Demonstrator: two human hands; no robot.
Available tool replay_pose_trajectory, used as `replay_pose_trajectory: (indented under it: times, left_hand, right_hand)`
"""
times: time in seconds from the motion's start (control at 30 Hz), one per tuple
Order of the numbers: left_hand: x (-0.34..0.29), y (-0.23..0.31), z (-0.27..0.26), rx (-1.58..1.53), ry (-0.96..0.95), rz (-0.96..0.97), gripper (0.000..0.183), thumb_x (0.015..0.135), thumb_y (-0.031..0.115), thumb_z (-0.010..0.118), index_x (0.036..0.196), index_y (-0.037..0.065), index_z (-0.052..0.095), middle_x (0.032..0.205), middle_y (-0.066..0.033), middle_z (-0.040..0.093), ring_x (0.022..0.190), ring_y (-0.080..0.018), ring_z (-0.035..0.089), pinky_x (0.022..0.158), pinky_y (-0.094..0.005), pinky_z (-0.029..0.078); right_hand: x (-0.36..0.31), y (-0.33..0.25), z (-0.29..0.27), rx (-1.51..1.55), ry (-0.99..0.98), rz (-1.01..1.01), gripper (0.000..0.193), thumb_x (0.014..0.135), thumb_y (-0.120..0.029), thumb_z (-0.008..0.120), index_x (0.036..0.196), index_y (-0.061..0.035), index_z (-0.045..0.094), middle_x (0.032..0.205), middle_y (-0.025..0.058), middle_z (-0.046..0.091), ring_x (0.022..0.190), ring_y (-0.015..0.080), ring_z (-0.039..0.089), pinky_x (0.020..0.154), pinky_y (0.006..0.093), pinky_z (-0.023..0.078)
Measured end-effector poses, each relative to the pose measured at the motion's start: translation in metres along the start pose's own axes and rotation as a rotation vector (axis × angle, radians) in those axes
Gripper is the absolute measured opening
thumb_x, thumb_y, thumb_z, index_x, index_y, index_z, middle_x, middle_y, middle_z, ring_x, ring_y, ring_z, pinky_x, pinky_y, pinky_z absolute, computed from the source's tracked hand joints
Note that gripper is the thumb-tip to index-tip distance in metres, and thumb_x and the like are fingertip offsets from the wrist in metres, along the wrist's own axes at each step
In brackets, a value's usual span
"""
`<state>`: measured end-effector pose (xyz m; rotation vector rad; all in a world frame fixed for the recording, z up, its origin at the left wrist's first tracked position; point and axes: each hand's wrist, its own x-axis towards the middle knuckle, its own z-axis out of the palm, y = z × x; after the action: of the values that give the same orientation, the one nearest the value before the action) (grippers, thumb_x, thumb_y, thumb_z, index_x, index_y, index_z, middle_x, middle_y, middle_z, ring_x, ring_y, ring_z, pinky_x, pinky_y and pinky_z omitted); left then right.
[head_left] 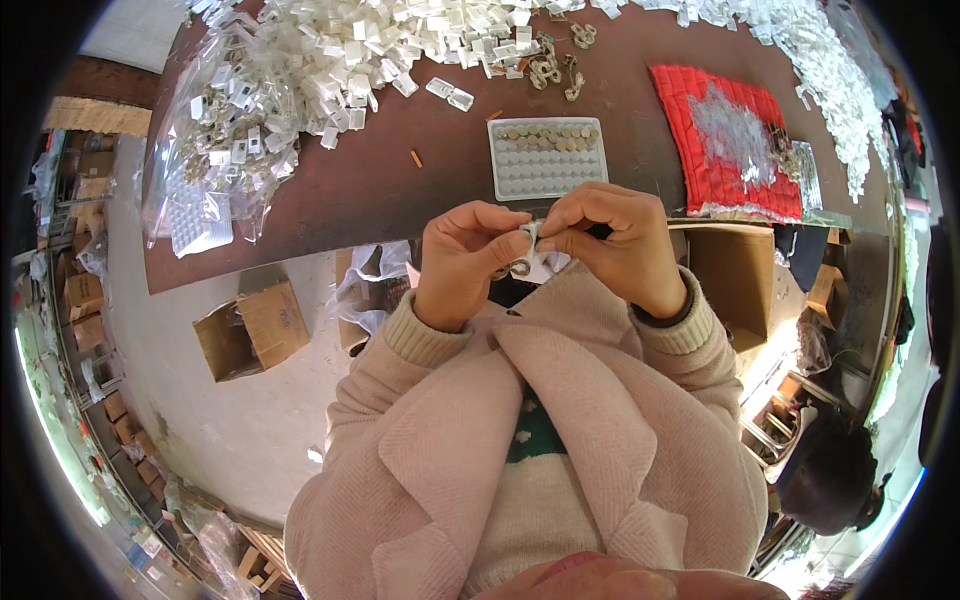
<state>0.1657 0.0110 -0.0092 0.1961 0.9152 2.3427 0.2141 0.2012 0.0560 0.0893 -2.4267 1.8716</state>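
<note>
In front of my chest, just off the table's near edge, my two hands meet at a small white plastic piece (531, 230). My left hand (462, 258) pinches it between thumb and fingers. From the other side my right hand (622, 240) is closed on it too, fingertips nearly touching the left ones. A small brownish coil (517, 267), like bundled thin wire, shows under my left fingers. Beyond the hands lies a white moulded tray (550, 186); round coin-like cells (545, 136) fill its far rows, and the nearer pockets hold none.
A heap of white plastic cases (370, 40) covers the table's far side. At left lies a clear bag of assembled pieces (235, 140); at right, red padded cloth (685, 130) bears clear bits. Wire coils (545, 70) lie beyond the tray. Cardboard boxes (270, 325) stand below.
</note>
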Motion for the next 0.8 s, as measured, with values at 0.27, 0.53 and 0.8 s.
replay_pose_trajectory:
  times: [0.27,0.53,0.8]
  left_hand:
    - [-0.005,0.024,-0.021,0.002,0.073,0.013,0.018,0.093,-0.003,0.064,0.111,-0.002,0.066,0.099,-0.0085,0.071,0.087,-0.0136,0.067,0.08,-0.0284,0.054]
    - [-0.003,0.04,-0.025,-0.136,0.306,0.009,0.021,0.097,0.017,0.061,0.116,0.007,0.06,0.105,-0.0074,0.062,0.084,-0.0211,0.061,0.078,-0.0359,0.052]
    - [0.017,0.036,-0.021,-0.083,0.36,0.029,0.021,0.099,0.014,0.061,0.117,0.004,0.059,0.101,-0.0073,0.062,0.08,-0.0185,0.061,0.068,-0.034,0.052]
  right_hand:
    - [0.055,0.01,0.007,-0.01,-0.323,0.021,0.017,0.078,-0.005,0.08,0.086,0.0002,0.065,0.078,0.0082,0.067,0.068,0.0143,0.066,0.061,0.0278,0.051]
    - [0.151,0.07,0.036,-0.737,0.023,-0.334,0.012,0.083,-0.016,0.07,0.086,-0.0062,0.064,0.089,0.0124,0.064,0.083,0.035,0.064,0.069,0.0455,0.051]
    - [0.12,0.049,0.022,-0.44,-0.032,-0.286,0.007,0.084,-0.015,0.068,0.085,-0.0083,0.065,0.088,0.0072,0.063,0.077,0.0311,0.063,0.067,0.042,0.051]
